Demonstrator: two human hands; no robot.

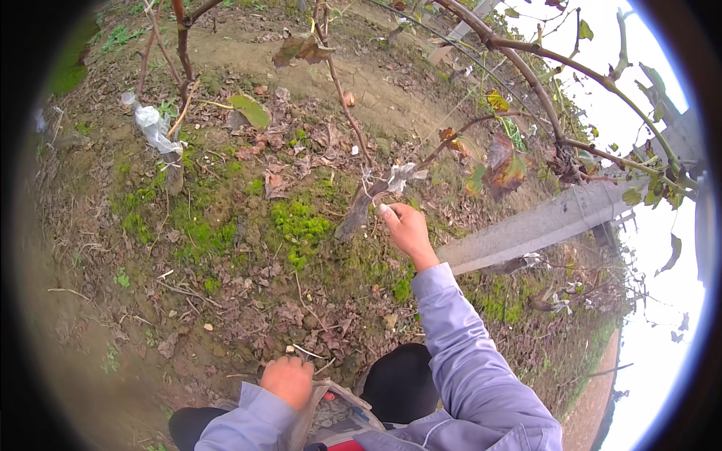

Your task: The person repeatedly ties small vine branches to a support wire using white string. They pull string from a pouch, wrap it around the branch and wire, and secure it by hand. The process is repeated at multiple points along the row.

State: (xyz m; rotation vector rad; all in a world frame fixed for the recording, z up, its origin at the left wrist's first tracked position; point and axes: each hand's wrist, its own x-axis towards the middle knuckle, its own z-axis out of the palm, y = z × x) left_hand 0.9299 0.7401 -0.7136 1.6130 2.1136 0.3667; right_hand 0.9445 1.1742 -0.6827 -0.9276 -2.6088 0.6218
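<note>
My right hand reaches out to a vine stump, thumb and fingers pinched together. A thin white strip loops round the base of the vine and runs down to my fingertips. Whitish plastic film clings to the branch just beyond the hand. Low in front of me, my left hand is closed, its back turned up. A small pale tip shows at its fingers; what it holds is hidden. Beside it an open bag with a clear panel lies between my knees.
A grey concrete post slants across on the right. Vine canes arch overhead at the upper right, and a thin cane rises ahead. Another stump wrapped in white plastic stands at the left. Moss and dry leaves cover the ground.
</note>
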